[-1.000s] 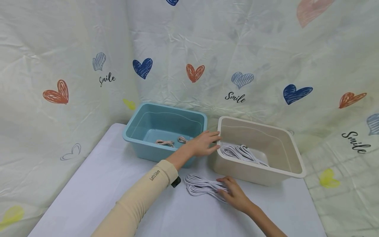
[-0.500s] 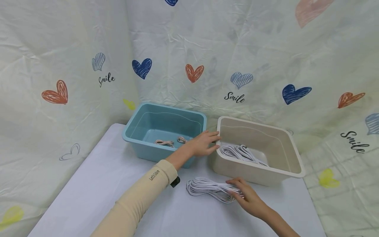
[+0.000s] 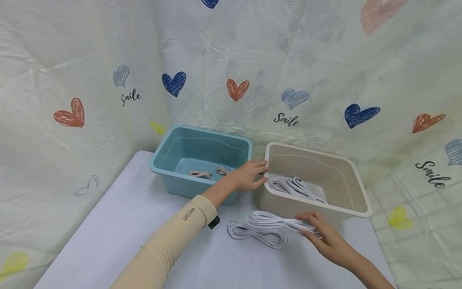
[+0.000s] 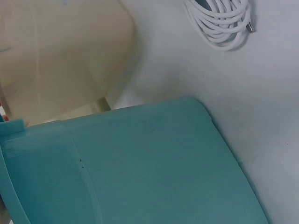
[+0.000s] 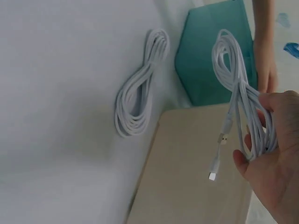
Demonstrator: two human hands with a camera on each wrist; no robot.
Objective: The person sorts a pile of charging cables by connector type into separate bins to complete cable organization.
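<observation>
Before me, a pale lilac table [image 3: 108, 224] stands against a wrinkled cream backdrop sheet [image 3: 325, 60] printed with coloured hearts and the word "Smile", evenly lit.

teal bin [image 4: 154, 172], beige bin [image 4: 56, 60], white cable coil [image 4: 222, 23]

From the left wrist cam you can't see the left hand [image 3: 248, 176] at all, just blurry close-up walls of the blue bin [image 4: 154, 168] and beige bin [image 4: 60, 60]. The coiled white cable [image 4: 220, 24] there is chopped off by the top edge. The right hand [image 5: 275, 172] runs off the right wrist frame's corner, and the cable plugs [image 5: 216, 176] are too small to identify.
</observation>
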